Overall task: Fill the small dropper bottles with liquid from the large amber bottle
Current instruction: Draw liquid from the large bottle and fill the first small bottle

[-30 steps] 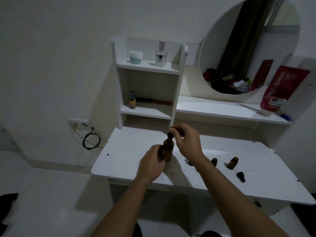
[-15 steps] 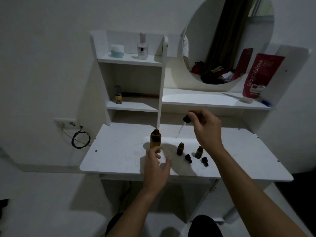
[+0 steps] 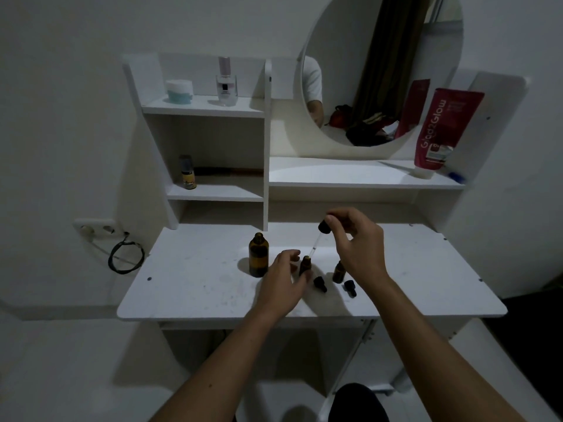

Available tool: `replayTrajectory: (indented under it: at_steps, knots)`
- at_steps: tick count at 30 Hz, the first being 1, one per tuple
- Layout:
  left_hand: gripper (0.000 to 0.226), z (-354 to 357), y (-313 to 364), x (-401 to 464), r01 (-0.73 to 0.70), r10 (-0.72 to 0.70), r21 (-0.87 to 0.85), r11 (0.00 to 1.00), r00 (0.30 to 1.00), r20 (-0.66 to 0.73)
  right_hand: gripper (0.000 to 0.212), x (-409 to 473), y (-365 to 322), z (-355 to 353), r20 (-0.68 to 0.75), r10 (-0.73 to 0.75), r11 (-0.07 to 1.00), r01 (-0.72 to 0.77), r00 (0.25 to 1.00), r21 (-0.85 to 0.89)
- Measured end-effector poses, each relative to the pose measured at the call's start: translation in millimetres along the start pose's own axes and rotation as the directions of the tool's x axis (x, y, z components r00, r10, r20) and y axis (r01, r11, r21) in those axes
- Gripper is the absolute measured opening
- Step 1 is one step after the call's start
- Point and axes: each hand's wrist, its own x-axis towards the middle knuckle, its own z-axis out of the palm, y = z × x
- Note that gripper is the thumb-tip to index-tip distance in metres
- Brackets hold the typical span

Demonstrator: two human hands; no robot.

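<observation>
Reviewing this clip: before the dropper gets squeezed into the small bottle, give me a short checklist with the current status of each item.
1. Right hand pinches the dropper by its bulb: ok.
2. Dropper tip just above the mouth of the small bottle: ok.
3. Left hand steadies that bottle: its fingers are beside it, firm grip cannot tell.
4. Small bottle upright and uncapped: ok.
5. Liquid loaded in the dropper tube: cannot tell, too dim.
6. Large amber bottle upright on the desk, apart from the hands: ok.
</observation>
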Motion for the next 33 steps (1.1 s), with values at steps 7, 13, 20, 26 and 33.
replayTrajectory:
  at_steps: [7, 13, 20, 26, 33]
  knots:
    - [0.034, 8, -14, 4, -0.052, 0.053, 0.017, 0.998, 0.997, -0.052, 0.009, -4, 11, 6, 0.005, -0.003, 1.0, 0.003, 1.0, -0.003]
    - [0.026, 8, -18, 7, -0.089, 0.091, 0.043, 0.995, 0.995, -0.046, 0.011, -2, 18, 10, -0.049, -0.026, 1.0, 0.025, 0.998, -0.009]
    - [0.025, 10, -20, 9, -0.08, 0.085, 0.08, 0.994, 0.995, -0.048, 0.014, -2, 21, 14, -0.101, -0.036, 0.999, 0.035, 0.994, -0.011]
    - [0.028, 10, -19, 7, -0.08, 0.084, 0.086, 0.993, 0.995, -0.044, 0.01, -3, 24, 18, -0.03, -0.086, 0.996, 0.085, 0.996, -0.025]
    - [0.028, 10, -18, 5, -0.084, 0.088, 0.083, 0.993, 0.995, -0.044, 0.006, -14, 35, 29, 0.127, -0.056, 0.996, 0.063, 0.99, -0.058]
